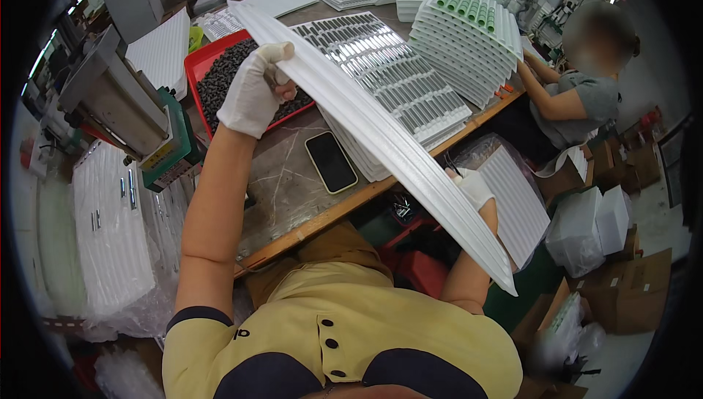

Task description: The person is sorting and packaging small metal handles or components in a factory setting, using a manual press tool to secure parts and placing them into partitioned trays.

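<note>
A long white foam tray (381, 142) with ridges is tilted on edge in front of me, running from upper left to lower right. My left hand (256, 87), in a white glove with some fingertips bare, grips its upper left end. Toward the lower right end, my right hand (474, 188), also gloved, holds it from the far side; the tray partly covers that hand and forearm. Behind the tray, rows of shiny metal tubes (381, 69) lie in a stack of white trays. Beside my left hand is a red bin (192, 69) full of small dark pieces (227, 62).
A phone (331, 162) lies near the table's wooden edge (293, 246). A green-based metal machine (172, 146) stands at the left. Trays with green tubes (469, 10) are stacked at the far right, beside a seated co-worker (578, 98). Cardboard boxes (622, 293) stand at lower right.
</note>
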